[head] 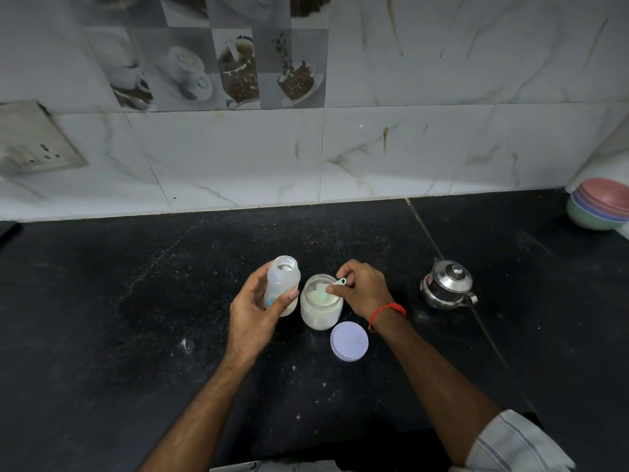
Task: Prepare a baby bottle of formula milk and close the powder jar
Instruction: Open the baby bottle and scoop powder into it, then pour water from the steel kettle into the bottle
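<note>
One translucent baby bottle (281,286), open-topped, sits tilted in your left hand (253,313), fingers wrapped round it, mid-counter (136,301). Just beside stands one open powder jar (321,306); your right hand (362,289) pinches one scoop (335,285) inside. One lilac lid (349,341) lies nearer you; one steel pot (447,284) toward the right edge.

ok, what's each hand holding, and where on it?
Left hand grips the baby bottle round its body, thumb across the front. Right hand pinches the scoop by its handle, bowl down in the open powder jar.
</note>
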The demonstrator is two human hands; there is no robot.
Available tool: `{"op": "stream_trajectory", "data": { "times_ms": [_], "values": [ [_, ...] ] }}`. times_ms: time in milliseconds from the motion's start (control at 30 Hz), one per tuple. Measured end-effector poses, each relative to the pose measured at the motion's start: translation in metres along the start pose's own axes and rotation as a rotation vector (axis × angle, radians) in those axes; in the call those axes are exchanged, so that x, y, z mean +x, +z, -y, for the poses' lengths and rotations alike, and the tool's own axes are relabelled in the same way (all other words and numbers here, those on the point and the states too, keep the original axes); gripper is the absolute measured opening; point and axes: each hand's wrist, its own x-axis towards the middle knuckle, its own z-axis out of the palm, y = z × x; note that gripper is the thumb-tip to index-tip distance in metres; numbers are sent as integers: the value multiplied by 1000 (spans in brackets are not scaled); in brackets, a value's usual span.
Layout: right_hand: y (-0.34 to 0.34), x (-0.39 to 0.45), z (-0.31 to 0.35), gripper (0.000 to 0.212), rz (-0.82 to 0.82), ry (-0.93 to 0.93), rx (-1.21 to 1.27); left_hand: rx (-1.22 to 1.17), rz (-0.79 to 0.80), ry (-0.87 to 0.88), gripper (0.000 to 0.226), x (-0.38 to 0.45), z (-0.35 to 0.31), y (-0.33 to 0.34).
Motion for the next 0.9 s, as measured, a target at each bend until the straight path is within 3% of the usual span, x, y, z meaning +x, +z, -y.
{"op": "stream_trajectory", "data": {
  "times_ms": [100, 467, 600, 700, 800, 900],
  "values": [
    [0, 3, -11, 35, -46, 3, -12, 5, 3, -2, 59, -2, 1, -3],
    [-61, -14, -60, 10, -283, 27, 113, -2, 24, 22, 59, -2, -5, 21],
    [-94, -27, -84, 9, -563, -25, 50, 1, 37, 66, 59, -2, -12, 44],
    [-118, -40, -105, 22, -776, 68, 66, -6, 99, 63, 59, -4, -18, 69],
    [-131, -43, -140, 33, -748, 262, 162, -11, 187, 31, 55, -6, -21, 101],
    [-128, -38, -167, 47, -576, 431, 337, 26, 287, 1, 48, -8, -20, 128]
  ]
}}
